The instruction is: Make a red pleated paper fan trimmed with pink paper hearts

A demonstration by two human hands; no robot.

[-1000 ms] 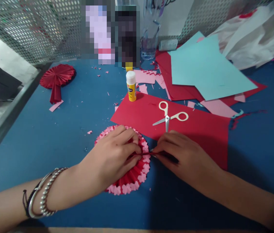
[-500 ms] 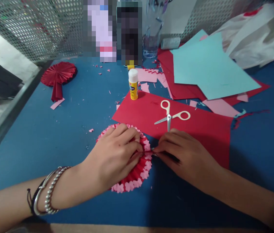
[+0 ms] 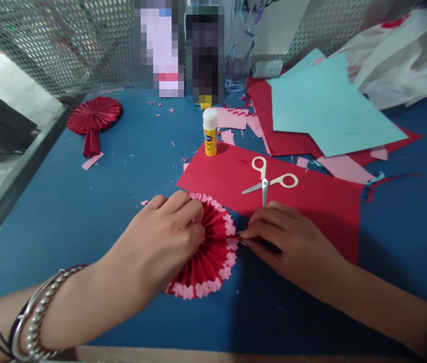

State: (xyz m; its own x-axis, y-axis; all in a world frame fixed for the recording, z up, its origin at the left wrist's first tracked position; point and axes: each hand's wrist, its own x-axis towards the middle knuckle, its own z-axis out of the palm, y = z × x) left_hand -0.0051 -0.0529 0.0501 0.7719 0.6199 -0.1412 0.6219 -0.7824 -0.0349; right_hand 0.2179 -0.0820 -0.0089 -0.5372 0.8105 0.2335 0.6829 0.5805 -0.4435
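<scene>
Soft, even indoor light, with our view dimming toward the right.

We see strong colour on the blue counter [image 3: 84, 212]; a broad, soft-edged shadow falls right of our right hand [image 3: 292, 242] and darkens the red sheet [image 3: 330, 212]. The far right corners fade to black, the mesh wall [image 3: 65, 45] bows at the edge, two blocks at the back are pixelated, and our near forearms are slightly blurred.

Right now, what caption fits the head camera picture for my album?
Left hand presses a pleated red paper rosette while right hand pinches its edge, below scissors.
</scene>
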